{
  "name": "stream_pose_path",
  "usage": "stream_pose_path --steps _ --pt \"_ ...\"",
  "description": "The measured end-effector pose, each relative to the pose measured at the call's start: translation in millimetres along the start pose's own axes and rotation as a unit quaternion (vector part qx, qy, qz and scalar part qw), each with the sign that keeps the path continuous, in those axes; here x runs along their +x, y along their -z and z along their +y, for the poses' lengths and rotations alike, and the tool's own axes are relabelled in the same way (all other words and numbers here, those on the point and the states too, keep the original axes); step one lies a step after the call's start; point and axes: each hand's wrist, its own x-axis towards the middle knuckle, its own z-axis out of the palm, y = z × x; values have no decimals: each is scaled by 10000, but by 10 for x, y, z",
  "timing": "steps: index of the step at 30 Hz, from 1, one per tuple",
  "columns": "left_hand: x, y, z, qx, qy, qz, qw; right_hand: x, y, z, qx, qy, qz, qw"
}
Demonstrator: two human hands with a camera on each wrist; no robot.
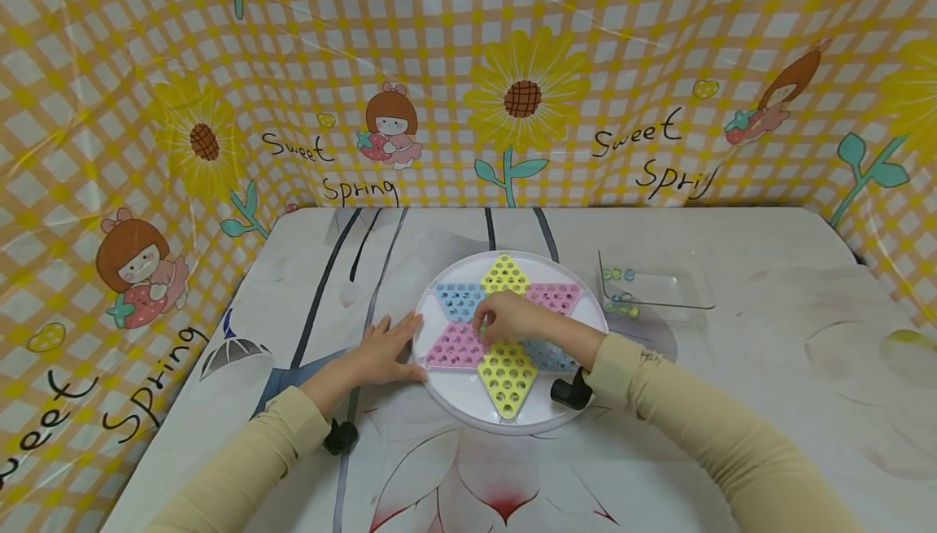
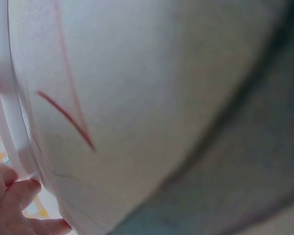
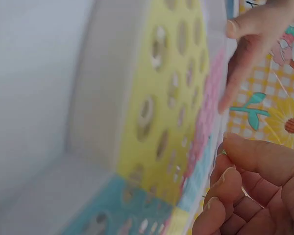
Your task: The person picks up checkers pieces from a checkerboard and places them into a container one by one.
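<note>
Round white game board (image 1: 468,399) with a six-pointed star of holed triangles, yellow, pink and blue, lying flat on the table (image 1: 769,370) near its middle. Right hand (image 1: 508,320) over the centre of the star, fingers curled together and pinching a small green marble (image 3: 224,152), barely visible between thumb and fingertip in the right wrist view. Left hand (image 1: 384,347) at nine o'clock of the board, flat on the table, fingers straight and pressed against the white rim (image 2: 10,122); same contact seen close up in the left wrist view, fingertips (image 2: 24,188) against the rim's edge. Hands apart, one on either side of the pink triangle (image 1: 450,347) at eight o'clock of the star.

Clear plastic tray (image 1: 659,293) at two o'clock of the board, just beside it and not touching, with a few coloured marbles (image 1: 621,303) gathered near its left wall. Cream sleeves (image 1: 703,427) on both forearms, a black strap-mounted camera (image 1: 571,391) at the right wrist resting at five o'clock of the board. Table covered by a pale cloth with painted lotus and dark lines. Yellow checked backdrop (image 1: 468,69) with sunflowers and the words "Sweet Spring" standing round the table at twelve, nine and three o'clock.
</note>
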Motion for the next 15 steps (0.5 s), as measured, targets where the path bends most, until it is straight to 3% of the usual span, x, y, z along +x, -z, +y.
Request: stream_pose_path --steps 7,15 --pt "6 -2 -13 27 -18 17 10000 -43 116 25 35 42 128 9999" --pt "-1 2 4 49 3 26 10000 -81 190 98 571 91 55 9983"
